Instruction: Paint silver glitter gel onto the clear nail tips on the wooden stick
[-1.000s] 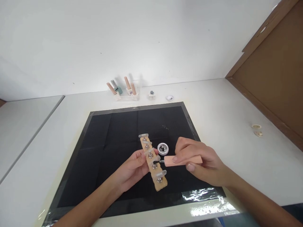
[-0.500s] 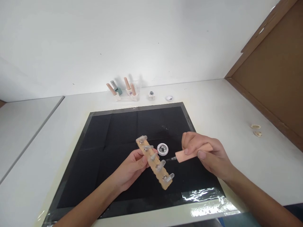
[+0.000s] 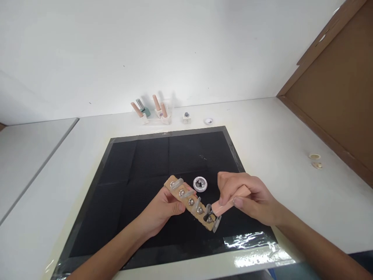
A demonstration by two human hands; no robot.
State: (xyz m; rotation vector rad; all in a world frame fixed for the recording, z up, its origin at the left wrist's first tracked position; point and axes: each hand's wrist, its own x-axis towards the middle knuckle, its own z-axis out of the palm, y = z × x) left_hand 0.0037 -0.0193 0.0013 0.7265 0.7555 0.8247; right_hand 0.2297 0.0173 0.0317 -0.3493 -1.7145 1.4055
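Observation:
My left hand (image 3: 163,212) grips a tan wooden holder strip (image 3: 189,204) that carries several clear nail tips on metal studs. The strip is tilted, its far end up left and its near end down right, over a black mat (image 3: 140,167). My right hand (image 3: 247,200) pinches a peach-coloured brush handle (image 3: 229,204) and its dark brush tip touches the nail tip at the strip's near end. A small round open pot (image 3: 200,183) sits on the mat just behind the strip.
At the back of the white table (image 3: 276,132) stand several nail polish bottles (image 3: 153,109), a small jar (image 3: 186,116) and a small lid (image 3: 208,121). Two small rings (image 3: 316,160) lie at the right. A brown board (image 3: 335,81) leans along the right side.
My left hand turned the strip so its near end swung right. My right hand lifted the brush off a middle nail tip, passed near the pot, and came down on the end tip.

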